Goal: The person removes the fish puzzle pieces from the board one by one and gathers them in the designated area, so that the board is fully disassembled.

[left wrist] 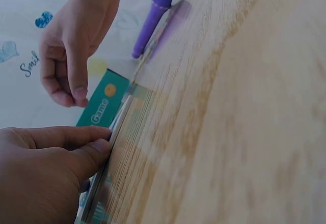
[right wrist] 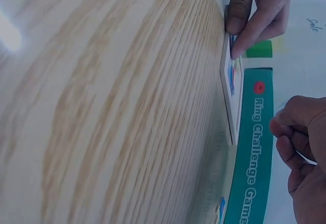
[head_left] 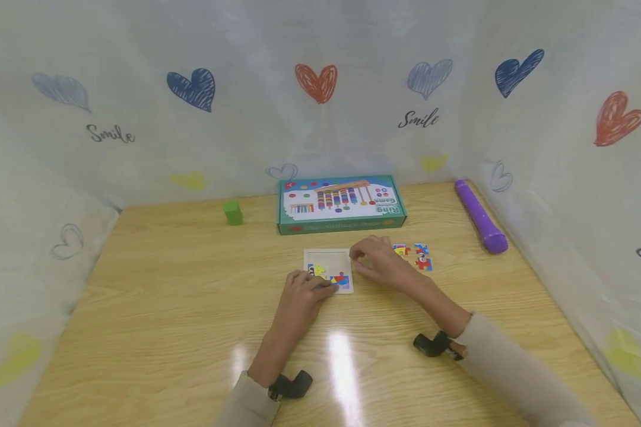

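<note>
A small square puzzle tray (head_left: 326, 251) with a pale rim lies on the table, some coloured jigsaw pieces (head_left: 339, 280) along its lower part and bare board above. My left hand (head_left: 302, 295) rests at the tray's lower left, thumb by the near rim and index finger pressing on the pieces, as the right wrist view shows. Over the tray's right edge hovers my right hand (head_left: 381, 262), its fingers loosely bent and nothing visible between them. Loose jigsaw pieces (head_left: 422, 257) in red, blue and yellow lie just right of this hand, which partly covers some of them.
Behind the tray lies a green Ring Challenge Game box (head_left: 342, 226). A green block (head_left: 232, 213) stands at the back left, and a purple toy microphone (head_left: 481, 217) lies at the back right. A white curtain (head_left: 256, 136) printed with hearts surrounds the wooden table (head_left: 165, 308).
</note>
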Available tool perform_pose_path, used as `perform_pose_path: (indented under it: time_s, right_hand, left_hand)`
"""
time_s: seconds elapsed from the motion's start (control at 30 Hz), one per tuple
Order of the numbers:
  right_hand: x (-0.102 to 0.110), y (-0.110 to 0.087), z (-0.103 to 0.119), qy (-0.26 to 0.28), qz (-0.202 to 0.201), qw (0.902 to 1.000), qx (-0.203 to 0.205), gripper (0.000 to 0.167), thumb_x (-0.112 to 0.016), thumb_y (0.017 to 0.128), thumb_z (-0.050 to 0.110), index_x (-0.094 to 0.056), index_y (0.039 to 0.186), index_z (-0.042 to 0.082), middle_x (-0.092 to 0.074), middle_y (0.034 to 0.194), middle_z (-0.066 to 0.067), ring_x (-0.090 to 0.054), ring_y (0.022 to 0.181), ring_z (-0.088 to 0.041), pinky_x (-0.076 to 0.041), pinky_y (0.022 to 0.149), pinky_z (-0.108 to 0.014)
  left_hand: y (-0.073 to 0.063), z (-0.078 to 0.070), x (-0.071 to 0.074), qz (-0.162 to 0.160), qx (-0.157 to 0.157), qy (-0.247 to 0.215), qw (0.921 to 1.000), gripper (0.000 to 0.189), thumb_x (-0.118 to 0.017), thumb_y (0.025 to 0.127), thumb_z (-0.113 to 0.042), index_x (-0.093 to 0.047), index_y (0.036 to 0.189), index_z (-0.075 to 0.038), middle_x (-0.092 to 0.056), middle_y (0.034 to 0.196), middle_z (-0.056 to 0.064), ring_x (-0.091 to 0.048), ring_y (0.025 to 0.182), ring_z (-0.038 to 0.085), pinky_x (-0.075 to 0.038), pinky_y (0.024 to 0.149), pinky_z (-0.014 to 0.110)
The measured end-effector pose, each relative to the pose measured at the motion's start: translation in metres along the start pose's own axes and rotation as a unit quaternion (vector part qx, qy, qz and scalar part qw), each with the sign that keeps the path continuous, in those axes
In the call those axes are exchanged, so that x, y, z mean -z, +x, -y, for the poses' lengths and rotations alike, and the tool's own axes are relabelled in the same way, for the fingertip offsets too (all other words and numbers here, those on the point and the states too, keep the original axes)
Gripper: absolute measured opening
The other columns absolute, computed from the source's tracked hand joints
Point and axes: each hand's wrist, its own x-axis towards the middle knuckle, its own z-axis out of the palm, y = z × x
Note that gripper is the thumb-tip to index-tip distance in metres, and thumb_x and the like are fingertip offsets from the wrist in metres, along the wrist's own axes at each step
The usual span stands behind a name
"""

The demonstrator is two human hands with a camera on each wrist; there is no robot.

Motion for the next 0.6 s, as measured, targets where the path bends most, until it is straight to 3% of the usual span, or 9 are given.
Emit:
perform_pose_path:
  time_s: [0.6]
  right_hand:
    - [-0.02, 0.02, 0.009, -0.006, 0.034, 0.9991, -0.022, 0.011, -0.07, 0.089, 0.005, -0.07, 0.1, 0.005, -0.068, 0.096, 0.0, -0.058, 0.094, -0.019, -0.035, 0.087, -0.043]
  left_hand:
    - [0.0, -0.001, 0.003, 0.001, 0.007, -0.008, 0.9999, 0.024, -0.079, 0.085, -0.006, -0.082, 0.102, -0.022, -0.074, 0.098, -0.006, -0.062, 0.092, 0.017, -0.043, 0.095, 0.044]
